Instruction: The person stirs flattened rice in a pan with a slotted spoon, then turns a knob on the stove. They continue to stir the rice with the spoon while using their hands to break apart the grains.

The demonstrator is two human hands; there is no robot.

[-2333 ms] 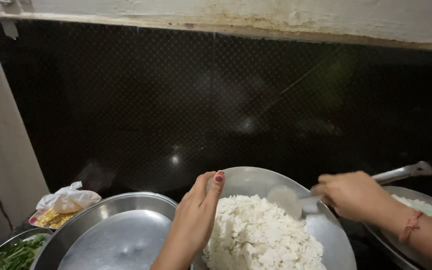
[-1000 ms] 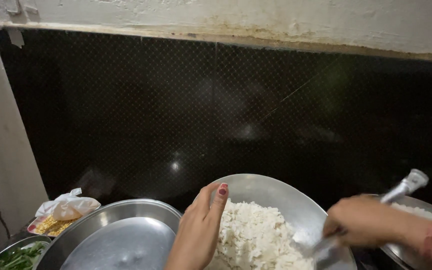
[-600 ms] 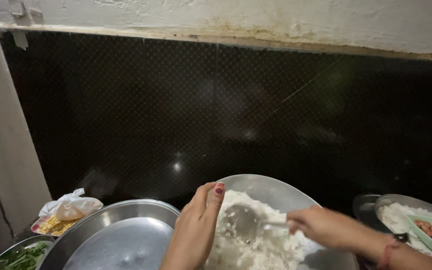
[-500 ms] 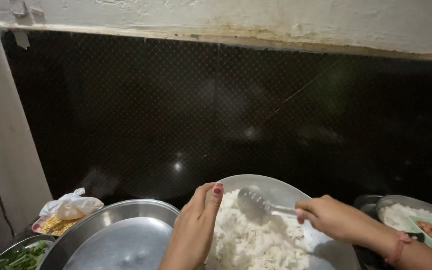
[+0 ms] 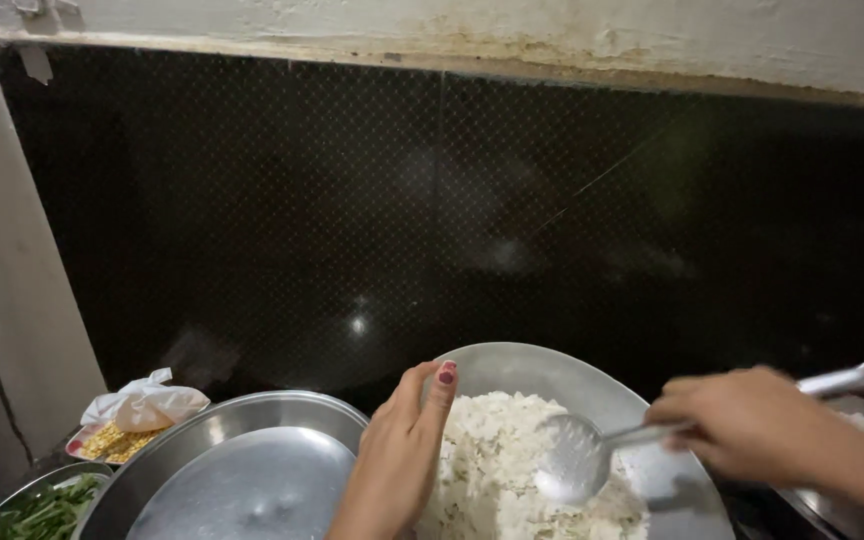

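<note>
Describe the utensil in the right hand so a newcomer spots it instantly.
Below the dark mesh window sits a wide steel bowl of white rice. Over the rice, the right hand holds a long-handled steel slotted spoon, the only perforated utensil here.

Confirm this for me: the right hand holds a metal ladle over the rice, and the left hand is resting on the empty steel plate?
Not quite. In the head view the left hand rests on the rice bowl's rim, not on the empty steel plate. The right hand does hold the metal ladle over the rice.
</note>
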